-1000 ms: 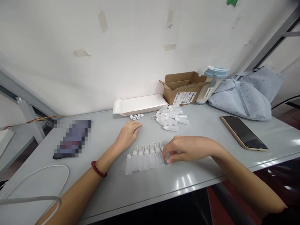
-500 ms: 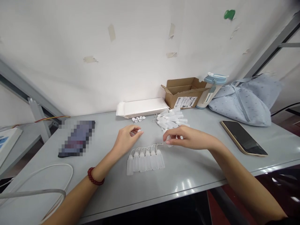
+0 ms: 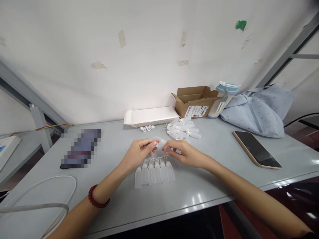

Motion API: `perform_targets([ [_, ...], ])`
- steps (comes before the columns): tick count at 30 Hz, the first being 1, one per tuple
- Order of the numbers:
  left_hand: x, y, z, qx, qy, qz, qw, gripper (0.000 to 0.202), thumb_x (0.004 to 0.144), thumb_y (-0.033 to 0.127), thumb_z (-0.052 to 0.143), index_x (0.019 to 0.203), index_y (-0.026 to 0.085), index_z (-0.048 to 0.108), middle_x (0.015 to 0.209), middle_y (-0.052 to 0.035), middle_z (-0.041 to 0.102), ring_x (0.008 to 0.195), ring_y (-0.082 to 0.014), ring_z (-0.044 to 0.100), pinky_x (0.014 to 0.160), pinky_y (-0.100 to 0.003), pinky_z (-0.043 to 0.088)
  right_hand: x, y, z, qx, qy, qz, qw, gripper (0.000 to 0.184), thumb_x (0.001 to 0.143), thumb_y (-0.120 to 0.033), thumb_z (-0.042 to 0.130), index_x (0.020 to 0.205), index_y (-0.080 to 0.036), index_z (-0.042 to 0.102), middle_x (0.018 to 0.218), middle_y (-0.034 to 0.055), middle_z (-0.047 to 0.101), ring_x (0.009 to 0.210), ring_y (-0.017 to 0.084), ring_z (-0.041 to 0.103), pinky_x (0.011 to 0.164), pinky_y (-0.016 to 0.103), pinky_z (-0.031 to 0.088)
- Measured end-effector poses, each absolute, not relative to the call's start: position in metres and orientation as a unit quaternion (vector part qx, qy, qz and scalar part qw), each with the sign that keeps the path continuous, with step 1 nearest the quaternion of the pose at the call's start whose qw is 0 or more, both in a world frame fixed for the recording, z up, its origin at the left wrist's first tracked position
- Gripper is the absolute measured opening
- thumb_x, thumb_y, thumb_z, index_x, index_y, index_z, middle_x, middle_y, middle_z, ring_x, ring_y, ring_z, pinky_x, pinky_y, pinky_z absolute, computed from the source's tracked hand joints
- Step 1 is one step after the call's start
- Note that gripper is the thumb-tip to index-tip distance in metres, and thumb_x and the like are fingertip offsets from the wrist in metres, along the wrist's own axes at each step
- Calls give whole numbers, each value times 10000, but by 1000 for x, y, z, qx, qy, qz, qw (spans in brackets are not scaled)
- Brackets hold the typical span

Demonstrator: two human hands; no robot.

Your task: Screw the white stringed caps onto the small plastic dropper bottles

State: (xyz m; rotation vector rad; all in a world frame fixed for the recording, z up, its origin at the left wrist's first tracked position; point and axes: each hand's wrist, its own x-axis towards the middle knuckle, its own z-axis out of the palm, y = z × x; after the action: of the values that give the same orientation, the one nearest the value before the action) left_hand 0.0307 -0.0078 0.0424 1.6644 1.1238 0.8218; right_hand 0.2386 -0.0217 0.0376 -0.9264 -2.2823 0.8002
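My left hand (image 3: pixel 138 152) is closed in a pinch on a small white cap (image 3: pixel 156 145), mostly covered by the fingertips. Facing it, my right hand (image 3: pixel 183 152) grips a translucent plastic squeeze bottle (image 3: pixel 162 142), its top end pointing left towards the cap; the fingers hide most of its body. Whether cap and bottle touch, I cannot tell. Below the hands, several similar bottles (image 3: pixel 151 175) lie side by side in a row, thin white curved tubes at their tops. Behind lies a loose pile of bottles (image 3: pixel 183 127), with several white caps (image 3: pixel 147 128) left of it.
On the grey table (image 3: pixel 119 205) a white flat package (image 3: pixel 152 116) lies by the wall. An open cardboard box (image 3: pixel 196 106), a tumbler (image 3: pixel 221 101) and a blue cloth bag (image 3: pixel 251 114) stand right of it. A phone (image 3: pixel 256 149) lies right, a blurred dark object (image 3: pixel 82 147) and cables (image 3: pixel 72 186) left.
Both hands have come together above the row of bottles. My right hand has moved left with the bottle from near the pile; my left hand has shifted slightly right. The view has tilted a little.
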Motion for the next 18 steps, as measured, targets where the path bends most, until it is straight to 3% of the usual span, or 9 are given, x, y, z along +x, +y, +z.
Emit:
perform_targets([
  [3,32,-8,39,665,450,360,475,339,800,426,567,982,167,688,844,-34,675,604,-118,570,631,-279,526,237,-23,37,-345,-839,325,267,171,884,-145,432,927,-189,592,854,19,637,719,141,552,662,261,429],
  [6,31,-7,38,665,433,374,480,274,779,391,612,915,165,685,968,-51,669,696,-135,589,635,-263,518,236,-25,39,-338,-839,342,254,170,901,-162,417,909,-186,585,819,12,619,698,133,535,651,253,408],
  [12,28,-10,42,713,390,332,479,221,828,362,568,799,172,678,826,-24,669,713,-142,584,649,-252,486,238,-29,48,-324,-821,408,232,183,950,-234,363,904,-193,535,722,-20,516,674,122,476,642,246,358],
  [18,30,-13,43,716,377,315,496,191,821,343,581,823,177,676,846,-35,674,764,-165,598,674,-266,496,238,-29,48,-311,-732,532,290,182,957,-326,368,895,-198,482,719,-30,389,654,107,407,607,235,332],
])
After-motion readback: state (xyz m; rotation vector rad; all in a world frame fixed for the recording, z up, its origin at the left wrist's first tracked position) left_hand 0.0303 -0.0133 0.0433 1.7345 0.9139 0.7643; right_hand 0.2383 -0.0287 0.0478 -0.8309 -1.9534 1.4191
